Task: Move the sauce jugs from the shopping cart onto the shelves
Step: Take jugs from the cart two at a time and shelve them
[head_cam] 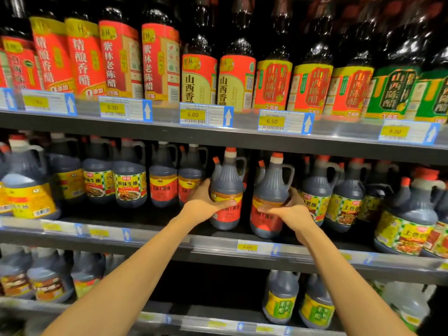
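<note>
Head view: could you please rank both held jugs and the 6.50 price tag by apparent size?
1. Jug in right hand, jug in left hand: look alike, unranked.
2. 6.50 price tag.

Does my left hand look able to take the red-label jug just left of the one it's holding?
Probably not yet: the left hand grips its own jug. The neighbouring jug stands right beside it with nothing in front, so it looks reachable once that hand lets go.

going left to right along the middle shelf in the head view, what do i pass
large yellow-label jug → green-checked jugs → red-label jugs → left hand → left-held jug → right-held jug → right hand → large checked-label jug
</note>
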### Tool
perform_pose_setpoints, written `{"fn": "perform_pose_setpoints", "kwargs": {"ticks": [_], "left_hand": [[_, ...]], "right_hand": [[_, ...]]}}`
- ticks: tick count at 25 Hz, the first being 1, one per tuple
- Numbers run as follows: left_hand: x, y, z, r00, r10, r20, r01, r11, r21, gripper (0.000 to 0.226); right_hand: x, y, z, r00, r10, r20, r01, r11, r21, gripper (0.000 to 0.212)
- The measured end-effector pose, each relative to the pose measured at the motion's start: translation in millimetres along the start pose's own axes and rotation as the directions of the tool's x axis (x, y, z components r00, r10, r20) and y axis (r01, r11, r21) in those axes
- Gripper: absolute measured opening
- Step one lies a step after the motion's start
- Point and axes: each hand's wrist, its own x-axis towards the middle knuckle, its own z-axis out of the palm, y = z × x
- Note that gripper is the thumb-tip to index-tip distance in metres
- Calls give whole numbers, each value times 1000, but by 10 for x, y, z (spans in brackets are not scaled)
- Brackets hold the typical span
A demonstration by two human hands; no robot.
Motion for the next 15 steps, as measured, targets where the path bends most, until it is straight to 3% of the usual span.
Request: {"fn": "perform_pose_setpoints", "kwargs": {"ticks": [3, 6, 11, 15], "left_hand": [[34, 30, -16, 997, -33, -71, 52, 954, 296, 93], [88, 121, -26, 997, 12, -77, 30, 854, 519, 91], [108, 211, 75, 992, -32, -121, 87, 871, 484, 80], [103, 231, 121, 967, 183, -180, -37, 793, 608, 58]], "right_hand": [[49, 13, 56, 996, 15, -86, -19, 999, -45, 57], [159, 66, 130, 989, 16, -148, -36, 990, -134, 57], [238, 11, 257, 974, 40, -221, -86, 975, -205, 61], [261, -54, 355, 962, 62, -265, -130, 960, -247, 62]]}}
